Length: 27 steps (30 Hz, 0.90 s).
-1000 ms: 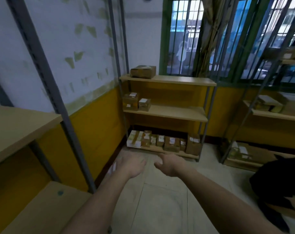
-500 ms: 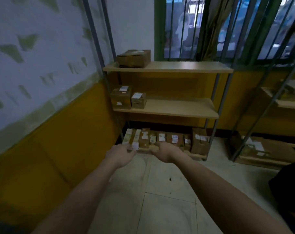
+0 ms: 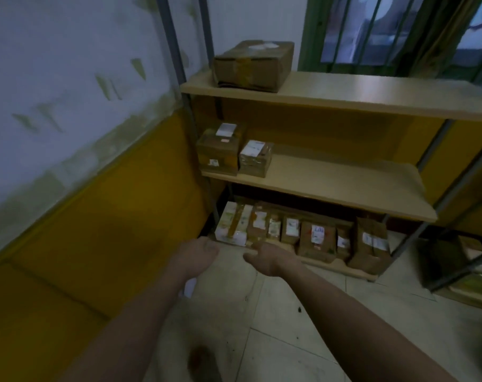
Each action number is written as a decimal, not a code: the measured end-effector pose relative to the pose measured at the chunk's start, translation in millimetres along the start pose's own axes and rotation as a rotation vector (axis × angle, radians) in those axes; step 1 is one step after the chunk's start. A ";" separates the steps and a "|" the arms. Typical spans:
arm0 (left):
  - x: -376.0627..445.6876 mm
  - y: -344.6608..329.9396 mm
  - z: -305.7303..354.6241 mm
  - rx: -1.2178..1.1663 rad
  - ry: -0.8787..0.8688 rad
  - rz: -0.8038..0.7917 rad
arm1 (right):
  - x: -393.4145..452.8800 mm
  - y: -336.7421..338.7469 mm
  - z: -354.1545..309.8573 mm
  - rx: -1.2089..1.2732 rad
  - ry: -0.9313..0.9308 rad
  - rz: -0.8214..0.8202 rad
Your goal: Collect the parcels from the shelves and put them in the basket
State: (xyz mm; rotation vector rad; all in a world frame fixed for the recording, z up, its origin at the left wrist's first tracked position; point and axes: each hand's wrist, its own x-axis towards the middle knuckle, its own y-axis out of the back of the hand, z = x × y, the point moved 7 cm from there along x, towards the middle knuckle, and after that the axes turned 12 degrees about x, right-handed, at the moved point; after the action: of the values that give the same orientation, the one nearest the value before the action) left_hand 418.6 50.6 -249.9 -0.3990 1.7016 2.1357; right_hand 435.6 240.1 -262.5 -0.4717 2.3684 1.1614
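Note:
A three-tier wooden shelf unit stands in the corner ahead. A large brown parcel lies on its top board. Two smaller taped parcels sit at the left of the middle board. A row of several labelled parcels fills the bottom board, with a white one at its left end. My left hand and right hand reach out side by side just short of the bottom row, fingers loosely curled, holding nothing. No basket is in view.
A yellow and white wall runs close along the left. A second metal-framed shelf stands at the right edge. Barred windows are behind the unit. Tiled floor lies under my arms.
The view has come closer to the shelf unit, and both hands have stretched forward toward the bottom row of parcels. Nothing has been picked up.

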 end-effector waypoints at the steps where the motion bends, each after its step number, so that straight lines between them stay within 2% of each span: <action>1: 24.7 -2.1 -8.0 -0.041 -0.001 -0.011 | 23.4 -3.2 0.3 0.024 -0.007 -0.016; 6: 175.9 -47.6 -56.7 -0.182 0.052 -0.108 | 150.7 -46.7 27.3 0.165 -0.108 -0.067; 10: 304.8 -116.9 -81.7 -0.371 0.083 -0.312 | 268.9 -95.6 67.4 0.295 -0.243 -0.115; 13: 387.2 -151.4 -97.2 -0.529 0.100 -0.355 | 366.0 -111.0 98.0 0.401 -0.306 -0.065; 20: 574.9 -257.3 -165.8 -0.563 0.187 -0.272 | 603.2 -174.4 201.0 0.663 -0.488 0.059; 23: 643.3 -301.2 -195.0 -0.630 0.194 -0.137 | 669.3 -200.9 233.9 0.919 -0.568 0.219; 27: 719.5 -348.1 -219.6 -0.757 0.266 -0.054 | 724.4 -241.7 266.2 1.206 -0.620 0.263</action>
State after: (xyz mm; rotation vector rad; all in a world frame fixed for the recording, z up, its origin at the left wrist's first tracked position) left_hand -63.0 -11.5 -921.7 -0.9513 0.9000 2.7143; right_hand 14.0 239.1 -952.6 0.5406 2.0936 -0.1881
